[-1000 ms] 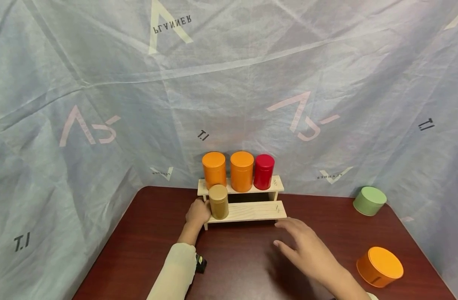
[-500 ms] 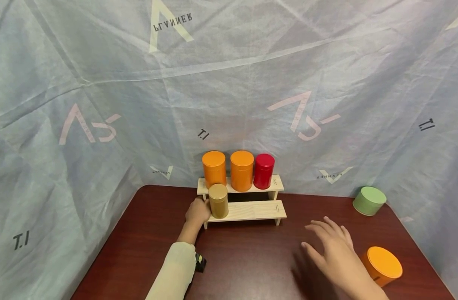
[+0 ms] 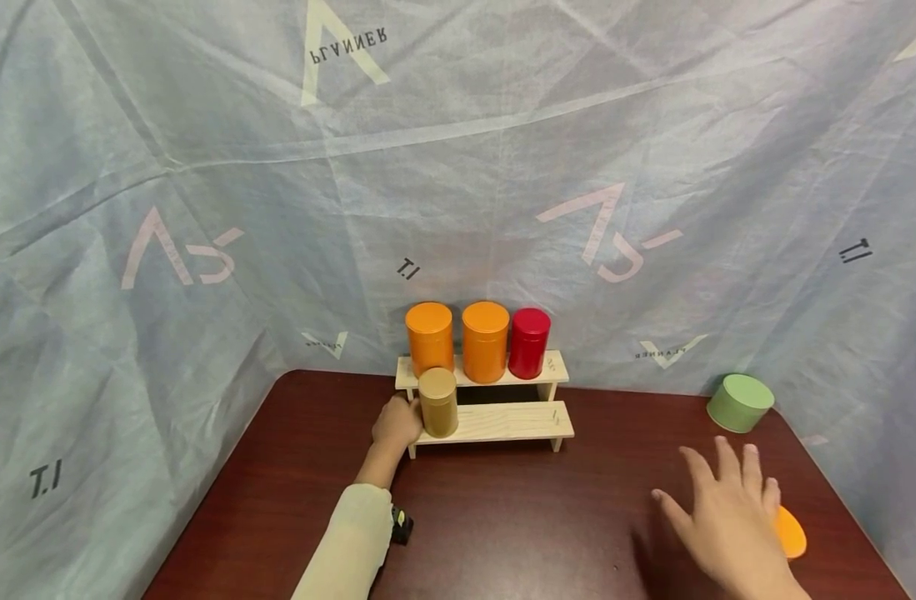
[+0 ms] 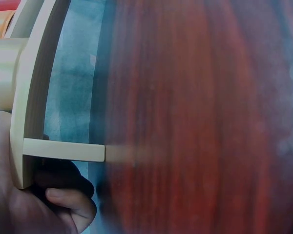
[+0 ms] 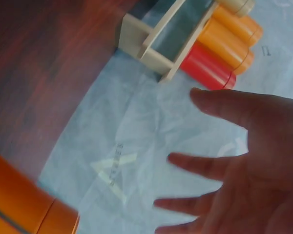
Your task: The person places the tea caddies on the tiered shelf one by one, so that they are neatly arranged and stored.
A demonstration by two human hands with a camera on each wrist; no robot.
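My left hand [image 3: 397, 422] grips the left end of a two-step wooden shelf [image 3: 513, 422]; the left wrist view shows curled fingers [image 4: 71, 201] under the board by its leg. Beside that hand a gold tin [image 3: 438, 404] stands on the lower step. On the upper step stand two orange tins [image 3: 431, 337] [image 3: 485, 342] and a narrower red tin [image 3: 528, 343]. My right hand [image 3: 728, 521], fingers spread and holding nothing, is above the table at the right. It partly hides a short orange tin [image 3: 791, 533], also seen in the right wrist view's lower left corner.
A short green tin [image 3: 740, 403] stands at the table's back right corner. The dark red-brown table [image 3: 503, 517] is bordered by grey printed cloth [image 3: 465, 183] at the back and sides.
My right hand has moved right, from near the shelf's right end to beside the short orange tin, its fingers spreading wider. The left hand and the tins have stayed put.
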